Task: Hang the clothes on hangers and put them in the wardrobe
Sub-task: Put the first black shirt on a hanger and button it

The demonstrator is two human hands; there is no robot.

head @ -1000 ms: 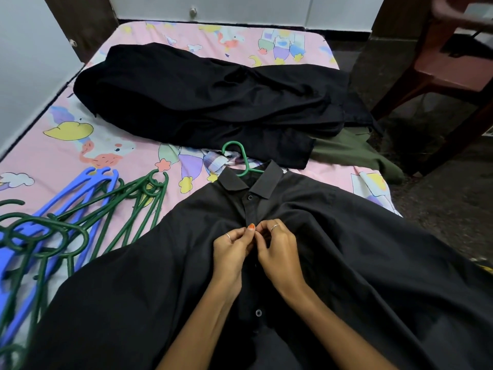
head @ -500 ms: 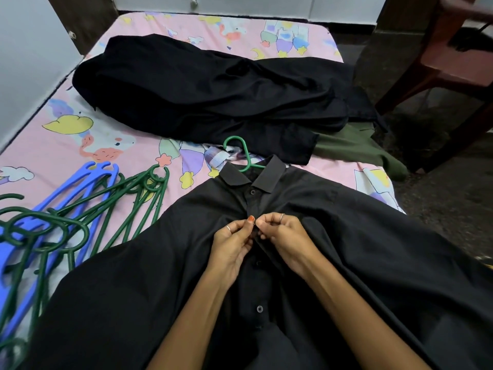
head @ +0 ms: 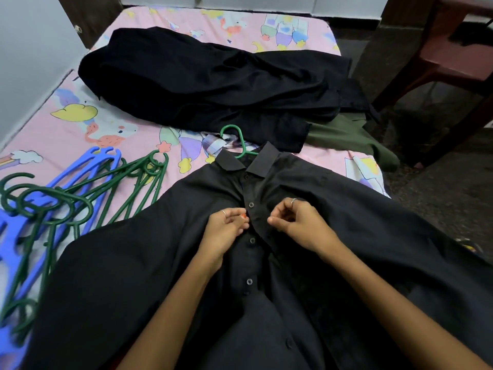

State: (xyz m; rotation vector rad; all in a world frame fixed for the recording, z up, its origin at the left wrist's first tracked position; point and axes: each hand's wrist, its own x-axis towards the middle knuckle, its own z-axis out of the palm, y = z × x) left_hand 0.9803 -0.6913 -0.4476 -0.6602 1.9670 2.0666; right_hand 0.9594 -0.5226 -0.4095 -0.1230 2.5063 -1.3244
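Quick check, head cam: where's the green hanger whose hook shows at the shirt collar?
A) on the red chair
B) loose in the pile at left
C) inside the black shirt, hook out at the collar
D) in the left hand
C: the green hanger hook sticks out from under the collar of the black shirt, body hidden inside.

A red chair [head: 450,57] stands beside the bed [head: 53,124].

A shirt [head: 346,236] lies spread on the bed [head: 66,134], a hanger [head: 237,141] hook sticking out behind its collar. A pile of hangers [head: 53,209] lies to its left; heaped clothes [head: 213,84] lie behind; a chair [head: 453,49] stands at the far right.
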